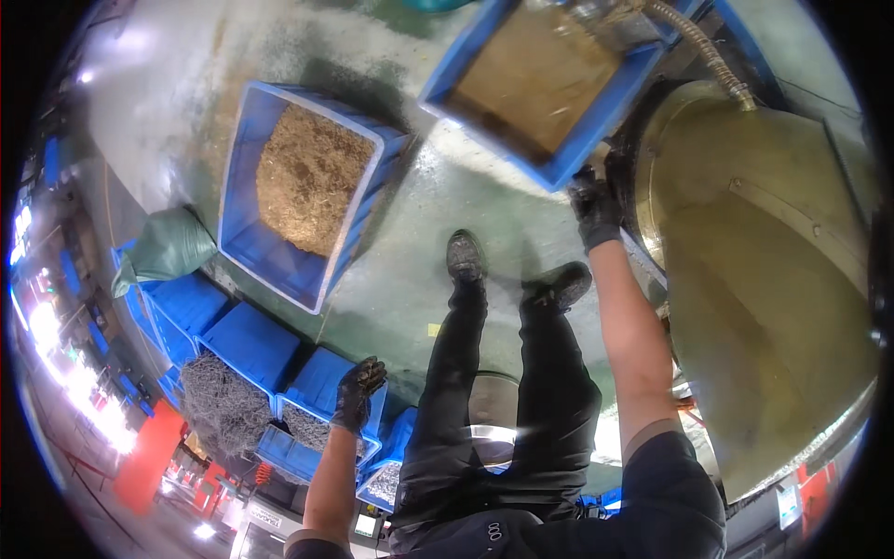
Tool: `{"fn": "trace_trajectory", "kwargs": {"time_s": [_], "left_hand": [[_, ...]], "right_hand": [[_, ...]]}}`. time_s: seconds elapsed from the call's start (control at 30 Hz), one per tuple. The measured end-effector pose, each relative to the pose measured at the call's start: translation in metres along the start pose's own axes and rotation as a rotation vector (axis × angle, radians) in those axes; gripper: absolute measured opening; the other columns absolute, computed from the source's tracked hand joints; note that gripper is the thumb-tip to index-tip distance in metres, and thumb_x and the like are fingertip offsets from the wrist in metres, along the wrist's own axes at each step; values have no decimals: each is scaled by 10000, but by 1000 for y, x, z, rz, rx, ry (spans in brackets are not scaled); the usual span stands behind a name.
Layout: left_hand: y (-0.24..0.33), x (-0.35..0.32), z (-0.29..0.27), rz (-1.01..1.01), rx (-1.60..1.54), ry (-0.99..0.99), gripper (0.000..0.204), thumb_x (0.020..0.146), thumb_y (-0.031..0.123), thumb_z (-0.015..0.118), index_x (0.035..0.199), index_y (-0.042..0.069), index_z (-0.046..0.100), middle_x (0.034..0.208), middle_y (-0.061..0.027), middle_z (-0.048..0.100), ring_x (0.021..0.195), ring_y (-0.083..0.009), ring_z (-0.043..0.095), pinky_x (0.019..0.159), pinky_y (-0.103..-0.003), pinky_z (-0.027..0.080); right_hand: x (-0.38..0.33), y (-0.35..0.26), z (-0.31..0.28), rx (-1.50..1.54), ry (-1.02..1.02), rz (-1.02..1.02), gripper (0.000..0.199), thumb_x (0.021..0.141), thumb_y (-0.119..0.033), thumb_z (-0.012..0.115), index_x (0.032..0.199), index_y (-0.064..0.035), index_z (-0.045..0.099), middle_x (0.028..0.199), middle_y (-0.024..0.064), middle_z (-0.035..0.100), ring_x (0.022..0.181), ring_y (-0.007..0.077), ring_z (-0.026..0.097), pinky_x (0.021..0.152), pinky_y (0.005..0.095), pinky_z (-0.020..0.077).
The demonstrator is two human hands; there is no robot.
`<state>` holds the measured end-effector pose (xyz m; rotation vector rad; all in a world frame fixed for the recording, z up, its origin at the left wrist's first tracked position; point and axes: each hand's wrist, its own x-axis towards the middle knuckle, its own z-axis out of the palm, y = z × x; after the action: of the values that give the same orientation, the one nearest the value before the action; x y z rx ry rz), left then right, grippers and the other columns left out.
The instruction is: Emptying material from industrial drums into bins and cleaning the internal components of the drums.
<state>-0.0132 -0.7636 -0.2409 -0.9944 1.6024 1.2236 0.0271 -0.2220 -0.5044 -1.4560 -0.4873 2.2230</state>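
Observation:
My right hand [594, 203], in a dark glove, reaches forward to the narrow gap between a blue bin [507, 149] of murky brown liquid and a large metal drum-like machine [773, 252]. Its fingers are curled by the bin's near corner; what they grip is too dark to make out. Lower on the left, my left hand [358, 393], also gloved, hangs with its fingers curled in and nothing visible in them. It appears above a row of small blue bins [251, 345], and I cannot tell whether it touches them.
A large blue bin [244, 219] of brown, shavings-like material stands ahead on the left, beside a green sack [169, 244]. Grey metal shavings [223, 401] fill some small bins. A ribbed hose [703, 51] runs to the machine. Behind my legs is a round metal-topped stool [494, 401].

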Motion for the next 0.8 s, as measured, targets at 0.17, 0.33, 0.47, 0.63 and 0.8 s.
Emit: {"fn": "trace_trajectory", "kwargs": {"time_s": [0.17, 0.33, 0.47, 0.63, 0.8], "left_hand": [[16, -7, 17, 23, -57, -88, 393, 915, 245, 472, 1215, -4, 523, 1116, -143, 630, 998, -232, 625, 848, -340, 507], [28, -37, -7, 155, -10, -98, 380, 927, 243, 461, 1212, -1, 522, 1116, -147, 625, 998, -223, 625, 834, -331, 511], [61, -64, 8, 147, -127, -119, 376, 938, 250, 449, 1210, 2, 522, 1117, -149, 619, 1006, -232, 613, 884, -357, 483], [134, -129, 68, 279, -130, -220, 356, 939, 248, 470, 1212, 27, 526, 1167, -131, 590, 1018, -240, 597, 909, -367, 464], [166, -189, 150, 561, -72, -526, 349, 924, 153, 476, 1242, 12, 506, 1140, -112, 612, 1066, -194, 585, 921, -311, 462]], "right_hand": [[-1, -12, -1, 179, -64, 7, 181, 833, -124, 581, 979, -16, 575, 758, 103, 598, 505, 176, 510, 470, 299, 451], [-139, -37, 91, 187, 172, 87, 222, 920, -215, 511, 921, -1, 569, 686, 102, 581, 499, 200, 518, 487, 312, 453], [-274, -76, 133, -249, -13, 186, 331, 973, -268, 424, 1024, 28, 565, 654, 134, 607, 534, 220, 585, 520, 313, 483], [-465, -190, 176, -603, -400, -46, 325, 899, -223, 530, 1114, 21, 530, 895, 121, 637, 785, 216, 625, 688, 347, 528], [-565, -306, 142, -886, -358, -434, 274, 900, -133, 463, 1110, 16, 555, 941, 106, 641, 864, 212, 629, 738, 325, 522]]}}
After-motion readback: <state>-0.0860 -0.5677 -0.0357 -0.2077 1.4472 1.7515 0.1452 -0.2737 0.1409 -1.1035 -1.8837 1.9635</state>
